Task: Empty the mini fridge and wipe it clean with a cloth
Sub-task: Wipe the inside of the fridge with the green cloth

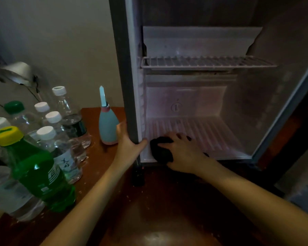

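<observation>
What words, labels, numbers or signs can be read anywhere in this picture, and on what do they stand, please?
"i" in a ring: moulded on the fridge back wall.
Green bottle label: white lettering, too blurred to read.
Water bottle label: dark marks, too blurred to read.

The mini fridge (185,102) is standing upright on the worktop (149,201) with its front open, showing pale inner walls. A white wire shelf (203,62) is sitting level across its upper half, above the ribbed floor (212,132). A dark, bunched cloth (161,151) is lying at the fridge floor's front left corner, where the right hand (183,153) is pressing it down, fingers curling over it. The left hand (130,142) is gripping the fridge's left front edge. Left of the fridge, clear water bottles (68,112) and a green bottle (39,171) are standing clustered together.
</observation>
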Demonstrator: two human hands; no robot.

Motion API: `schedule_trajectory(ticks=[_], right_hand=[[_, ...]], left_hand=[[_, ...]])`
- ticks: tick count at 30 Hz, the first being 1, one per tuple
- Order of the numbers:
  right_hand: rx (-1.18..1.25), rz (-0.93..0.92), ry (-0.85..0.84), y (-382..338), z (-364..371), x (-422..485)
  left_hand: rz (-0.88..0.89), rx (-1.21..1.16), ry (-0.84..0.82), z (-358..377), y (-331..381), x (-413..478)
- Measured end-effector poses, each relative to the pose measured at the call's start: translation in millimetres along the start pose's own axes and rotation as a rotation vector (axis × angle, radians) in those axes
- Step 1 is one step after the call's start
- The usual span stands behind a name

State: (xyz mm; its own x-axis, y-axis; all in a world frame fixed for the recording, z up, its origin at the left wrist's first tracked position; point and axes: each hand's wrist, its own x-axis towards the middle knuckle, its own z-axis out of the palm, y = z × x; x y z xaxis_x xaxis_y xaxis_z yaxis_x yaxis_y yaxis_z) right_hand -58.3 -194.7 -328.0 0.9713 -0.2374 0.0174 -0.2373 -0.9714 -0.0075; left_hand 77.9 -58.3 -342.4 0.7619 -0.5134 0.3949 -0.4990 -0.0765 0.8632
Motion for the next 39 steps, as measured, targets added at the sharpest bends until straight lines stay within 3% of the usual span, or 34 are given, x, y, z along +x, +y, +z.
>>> schedule_trajectory(ticks=[4,9,15,25,30,34,39], right_hand=[[0.04,-0.1,-0.031,-1.9,4.9,0.7],[-0.003,-0.137,-0.009,2.6,5.3,43.9],[-0.051,0.113,-0.056,15.0,-14.4,138.7],[0.045,-0.039,-0.03,-34.7,2.6,20.6],[0.088,0.096,-0.084,-6.4,-14.1,91.8],[0.086,0.166,-0.016,14.5,-23.4,149.1],[0.115,0.182,-0.027,13.2,-17.9,129.7]], left_hand=[[-0.05,-0.186,0.1,13.0,1.6,-2.2],[-0.028,-0.221,0.092,15.7,-6.4,0.8],[-0.028,-0.191,0.111,13.3,-0.7,-1.9],[-0.009,-0.182,0.121,14.2,4.3,-4.2],[0.012,-0.189,0.138,15.5,3.7,-3.0],[0.018,-0.2,0.144,14.9,4.8,-3.4],[0.029,-0.19,0.158,14.6,10.0,-5.6]])
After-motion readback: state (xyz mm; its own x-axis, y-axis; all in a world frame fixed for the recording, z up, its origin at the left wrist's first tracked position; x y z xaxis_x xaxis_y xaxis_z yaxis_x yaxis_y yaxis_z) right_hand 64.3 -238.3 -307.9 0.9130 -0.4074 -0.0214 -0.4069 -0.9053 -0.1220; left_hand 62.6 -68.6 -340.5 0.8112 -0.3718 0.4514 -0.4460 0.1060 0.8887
